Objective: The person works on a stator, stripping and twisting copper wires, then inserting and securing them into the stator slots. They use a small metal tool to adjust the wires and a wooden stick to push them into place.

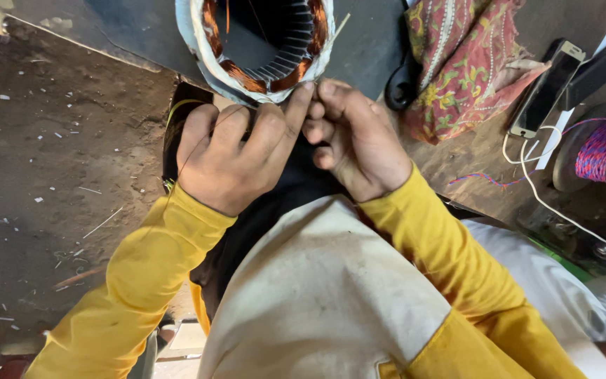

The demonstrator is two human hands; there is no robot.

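Where the fingertips meet at the lower rim of the motor stator (pixel 261 49), both hands are closed into pinches: the left hand (pixel 229 151) has thumb and forefinger pressed together at the rim's pale insulation edge, remaining fingers curled under; the right hand (pixel 355 140) is bunched, fingertips drawn tight against the left's — what is pinched between them is too fine to tell, probably a strand of winding wire or a sliver of insulation.

Item: stator — round, lying just beyond the hands, open bore facing the camera. Copper coils show at the left, lower and upper right parts of the ring; grey slot teeth are visible inside the bore; white wrap runs round the outer edge. Judged state: windings largely seated, with finishing of the coil end at the near rim seemingly in hand; how much of the far side is done lies out of frame.

Item: thin yellowish wire (pixel 180 105) — arcs beside the left hand.

Surroundings: yellow sleeves (pixel 128 288), pale garment below. Patterned red cloth (pixel 461 60) to the right; phone (pixel 547 88) with white cable (pixel 527 189) further right; spool of pink and purple thread (pixel 604 151) at the edge. Dirt floor (pixel 50 161) on the left, scattered with small white scraps.
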